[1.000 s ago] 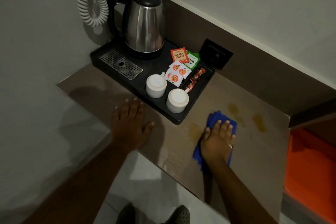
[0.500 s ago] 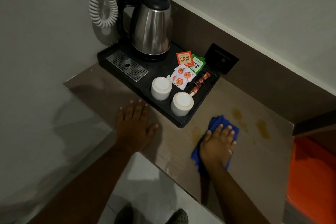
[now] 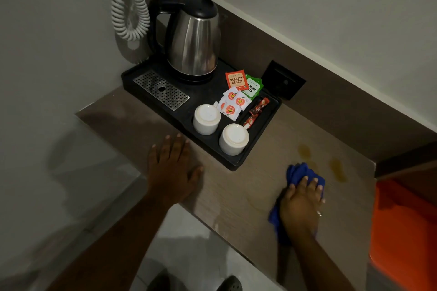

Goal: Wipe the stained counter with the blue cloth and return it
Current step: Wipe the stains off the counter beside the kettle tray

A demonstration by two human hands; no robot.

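The blue cloth (image 3: 298, 173) lies bunched on the desk (image 3: 236, 196) toward its right end, pinned under the right hand (image 3: 301, 205). That hand's fingers (image 3: 305, 183) are extended, held close together and pressed flat on top of the fabric; nothing is pinched. The left hand (image 3: 173, 168) rests palm-down on the bare desk near the front edge, fingers slightly spread, thumb out to the right, holding nothing. The cloth appears soft, light and limp; it will crumple and slide under the palm, so downward pressure with the flat of the hand is judged the correct hold for wiping, and a gathered handful for lifting it away. Two amber stains (image 3: 337, 170) remain just beyond and to the right of the cloth, uncovered. A black tray (image 3: 132, 75) sits at the far left of the desk. It carries a steel kettle (image 3: 194, 42), a perforated drip grate (image 3: 160, 90), two white cups (image 3: 207, 118) standing upside down, loose tea sachets (image 3: 236, 81) and red stick packets (image 3: 256, 111). The tray's near corner is close to the wiping zone; the cups are judged fragile if the tray is knocked.
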